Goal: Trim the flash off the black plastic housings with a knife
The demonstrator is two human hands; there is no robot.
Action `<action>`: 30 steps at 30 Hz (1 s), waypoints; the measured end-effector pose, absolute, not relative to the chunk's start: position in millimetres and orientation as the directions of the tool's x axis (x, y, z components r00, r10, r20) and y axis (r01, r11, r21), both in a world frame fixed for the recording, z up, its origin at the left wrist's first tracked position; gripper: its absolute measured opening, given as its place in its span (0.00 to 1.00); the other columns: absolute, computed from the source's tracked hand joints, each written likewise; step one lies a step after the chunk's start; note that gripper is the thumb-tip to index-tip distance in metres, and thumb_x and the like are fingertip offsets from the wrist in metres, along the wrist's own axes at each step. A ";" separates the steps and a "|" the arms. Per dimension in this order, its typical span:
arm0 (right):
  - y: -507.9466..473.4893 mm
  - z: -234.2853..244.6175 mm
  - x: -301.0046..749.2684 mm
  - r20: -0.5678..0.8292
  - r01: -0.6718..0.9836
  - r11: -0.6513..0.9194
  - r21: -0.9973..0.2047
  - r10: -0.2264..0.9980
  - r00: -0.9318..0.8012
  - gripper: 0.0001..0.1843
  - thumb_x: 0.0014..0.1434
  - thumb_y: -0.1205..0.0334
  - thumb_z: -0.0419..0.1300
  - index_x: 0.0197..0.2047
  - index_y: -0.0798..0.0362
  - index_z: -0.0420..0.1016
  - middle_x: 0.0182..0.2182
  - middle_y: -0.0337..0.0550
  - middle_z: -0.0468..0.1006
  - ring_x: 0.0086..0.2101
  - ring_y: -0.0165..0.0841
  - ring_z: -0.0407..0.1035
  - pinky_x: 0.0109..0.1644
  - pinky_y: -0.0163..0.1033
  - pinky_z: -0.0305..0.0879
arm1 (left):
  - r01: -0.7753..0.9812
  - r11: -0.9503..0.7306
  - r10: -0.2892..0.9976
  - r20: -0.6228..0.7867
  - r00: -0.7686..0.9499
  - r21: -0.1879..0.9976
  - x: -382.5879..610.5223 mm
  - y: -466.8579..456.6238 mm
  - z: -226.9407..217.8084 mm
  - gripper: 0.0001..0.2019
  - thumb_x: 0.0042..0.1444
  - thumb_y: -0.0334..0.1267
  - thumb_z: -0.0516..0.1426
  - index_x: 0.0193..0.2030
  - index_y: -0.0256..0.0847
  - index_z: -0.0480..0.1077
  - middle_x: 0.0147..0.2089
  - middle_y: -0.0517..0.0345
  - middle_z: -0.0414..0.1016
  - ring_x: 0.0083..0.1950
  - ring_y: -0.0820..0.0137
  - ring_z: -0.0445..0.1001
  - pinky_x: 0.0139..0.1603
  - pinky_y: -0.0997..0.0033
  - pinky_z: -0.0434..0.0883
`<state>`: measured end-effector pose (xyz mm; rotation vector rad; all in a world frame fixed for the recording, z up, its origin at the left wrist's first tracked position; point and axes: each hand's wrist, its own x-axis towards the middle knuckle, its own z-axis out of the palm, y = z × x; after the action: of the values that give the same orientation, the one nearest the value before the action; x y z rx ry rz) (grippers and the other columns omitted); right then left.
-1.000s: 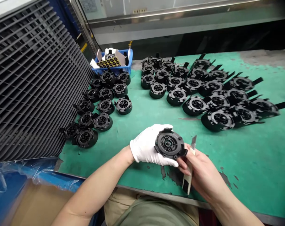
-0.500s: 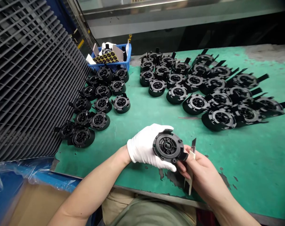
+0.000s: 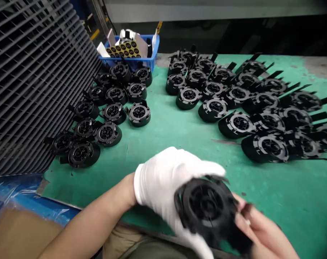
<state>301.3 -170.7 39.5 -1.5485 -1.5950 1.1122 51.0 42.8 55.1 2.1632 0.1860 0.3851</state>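
My left hand (image 3: 166,183), in a white glove, is closed around a round black plastic part (image 3: 206,205) at the bottom middle. The part's ribbed face with its central hub is tilted up toward me and blurred. At the part's right edge, my bare right hand (image 3: 263,226) has its fingers bent close together against it. Between those fingers a pale bit of a knife (image 3: 247,222) shows; its blade and most of its handle are hidden or smeared.
Several like black parts (image 3: 106,133) stand in rows on the left of the green mat (image 3: 163,136), and more (image 3: 236,124) on the right. At the back left sits a blue basket (image 3: 155,50) with a yellow sticker sheet (image 3: 124,49). Stacked black grids (image 3: 36,82) rise at far left.
The black part has come closer and lower, and tilted. My right hand has moved down and right; the knife, plainly seen before, is now mostly hidden. The whole view has shifted.
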 end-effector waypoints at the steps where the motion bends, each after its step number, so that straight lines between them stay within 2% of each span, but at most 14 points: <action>1: -162.7 46.6 310.6 -0.135 0.469 -0.117 -0.875 0.991 -0.005 0.28 0.91 0.41 0.53 0.71 0.37 0.93 0.42 0.47 0.95 0.33 0.45 0.89 0.37 0.44 0.90 | 0.066 -0.565 0.329 0.151 0.932 0.822 52.2 46.2 51.6 0.47 0.56 0.85 0.79 0.63 0.47 0.85 0.47 0.53 0.95 0.47 0.49 0.97 0.53 0.55 0.89; 2: -154.8 52.8 320.9 -0.141 0.501 -0.146 -0.853 0.989 0.049 0.27 0.91 0.40 0.56 0.70 0.38 0.94 0.44 0.46 0.96 0.35 0.44 0.90 0.39 0.43 0.90 | 0.143 -0.558 0.368 0.089 0.926 0.817 53.0 49.2 47.1 0.46 0.56 0.85 0.80 0.62 0.47 0.85 0.49 0.52 0.96 0.49 0.47 0.97 0.55 0.53 0.89; 4: -141.4 61.4 341.9 -0.055 0.628 -0.060 -0.775 0.998 0.028 0.23 0.91 0.42 0.59 0.69 0.36 0.95 0.47 0.43 0.97 0.40 0.43 0.92 0.42 0.41 0.89 | 0.253 -0.590 0.392 -0.003 0.920 0.767 52.7 53.2 37.1 0.45 0.57 0.82 0.81 0.64 0.48 0.85 0.54 0.49 0.97 0.57 0.40 0.98 0.60 0.48 0.89; 6: -131.0 65.2 360.2 0.066 0.746 0.136 -0.652 0.990 -0.122 0.19 0.90 0.48 0.62 0.72 0.34 0.93 0.50 0.42 0.96 0.42 0.42 0.92 0.43 0.41 0.87 | 0.300 -0.645 0.397 -0.028 0.918 0.703 50.6 54.5 29.3 0.46 0.59 0.79 0.82 0.71 0.48 0.85 0.60 0.45 0.97 0.65 0.33 0.96 0.67 0.42 0.89; 8: -121.6 66.9 374.3 0.154 0.794 0.347 -0.499 0.937 -0.313 0.19 0.89 0.53 0.63 0.74 0.37 0.90 0.48 0.44 0.93 0.40 0.43 0.88 0.42 0.45 0.83 | 0.319 -0.676 0.400 -0.033 0.916 0.664 48.4 54.4 25.8 0.49 0.60 0.75 0.83 0.77 0.48 0.83 0.65 0.42 0.97 0.69 0.30 0.94 0.72 0.37 0.87; 10: -111.4 69.7 384.8 0.174 0.794 0.496 -0.352 0.868 -0.465 0.21 0.89 0.59 0.61 0.73 0.39 0.90 0.46 0.48 0.91 0.38 0.47 0.84 0.42 0.51 0.78 | 0.325 -0.682 0.399 -0.040 0.916 0.655 47.4 54.0 25.7 0.50 0.60 0.73 0.84 0.80 0.48 0.81 0.66 0.42 0.97 0.70 0.31 0.94 0.73 0.37 0.87; 12: -100.9 74.5 391.4 0.143 0.779 0.573 -0.253 0.819 -0.556 0.26 0.87 0.65 0.56 0.73 0.39 0.91 0.47 0.50 0.91 0.40 0.50 0.83 0.45 0.55 0.76 | 0.322 -0.677 0.395 -0.043 0.918 0.661 47.6 54.0 27.4 0.49 0.61 0.71 0.84 0.80 0.49 0.81 0.66 0.43 0.97 0.69 0.33 0.94 0.72 0.40 0.86; 15: -89.0 78.4 392.1 0.086 0.724 0.654 -0.219 0.752 -0.653 0.32 0.82 0.74 0.56 0.75 0.39 0.89 0.50 0.49 0.92 0.42 0.48 0.83 0.47 0.53 0.76 | 0.315 -0.672 0.392 -0.039 0.919 0.670 48.3 54.5 29.4 0.46 0.61 0.71 0.83 0.78 0.49 0.83 0.66 0.44 0.97 0.68 0.34 0.95 0.69 0.45 0.86; 18: -88.2 68.3 386.1 0.108 0.711 0.670 -0.212 0.739 -0.665 0.31 0.79 0.77 0.56 0.72 0.43 0.89 0.48 0.46 0.90 0.40 0.43 0.82 0.46 0.49 0.75 | 0.308 -0.675 0.391 -0.029 0.920 0.670 48.3 54.4 29.9 0.46 0.62 0.72 0.83 0.78 0.48 0.83 0.66 0.44 0.97 0.67 0.36 0.95 0.67 0.47 0.86; 21: -96.1 50.8 384.0 0.125 0.760 0.617 -0.202 0.786 -0.605 0.27 0.82 0.76 0.55 0.68 0.45 0.88 0.44 0.46 0.87 0.38 0.40 0.80 0.42 0.47 0.72 | 0.313 -0.679 0.395 -0.030 0.918 0.664 48.4 53.9 30.6 0.47 0.60 0.72 0.84 0.78 0.49 0.83 0.66 0.45 0.97 0.67 0.37 0.95 0.66 0.48 0.86; 24: -101.6 42.9 387.8 0.134 0.773 0.592 -0.227 0.806 -0.577 0.27 0.83 0.74 0.54 0.70 0.42 0.88 0.45 0.48 0.88 0.38 0.41 0.80 0.42 0.48 0.73 | 0.313 -0.680 0.393 -0.031 0.919 0.663 49.0 54.0 31.7 0.46 0.59 0.72 0.85 0.75 0.49 0.85 0.66 0.45 0.97 0.67 0.37 0.95 0.64 0.50 0.86; 27: -95.7 47.5 390.6 0.147 0.742 0.629 -0.232 0.776 -0.613 0.31 0.82 0.76 0.53 0.72 0.40 0.87 0.48 0.48 0.89 0.41 0.43 0.80 0.49 0.51 0.75 | 0.316 -0.678 0.392 -0.038 0.919 0.664 49.6 54.5 32.2 0.46 0.59 0.72 0.85 0.74 0.48 0.85 0.66 0.44 0.97 0.67 0.36 0.95 0.64 0.50 0.85; 30: -81.7 53.8 388.5 0.165 0.684 0.708 -0.177 0.707 -0.688 0.28 0.82 0.76 0.55 0.70 0.42 0.87 0.48 0.47 0.89 0.41 0.42 0.78 0.49 0.50 0.72 | 0.318 -0.674 0.395 -0.038 0.918 0.667 49.7 54.8 32.0 0.45 0.59 0.72 0.85 0.74 0.49 0.85 0.65 0.45 0.97 0.67 0.37 0.95 0.64 0.51 0.85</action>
<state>388.5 -81.7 53.8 -1.1137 -2.6950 0.1485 49.7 54.8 32.0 2.3615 0.5049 0.1413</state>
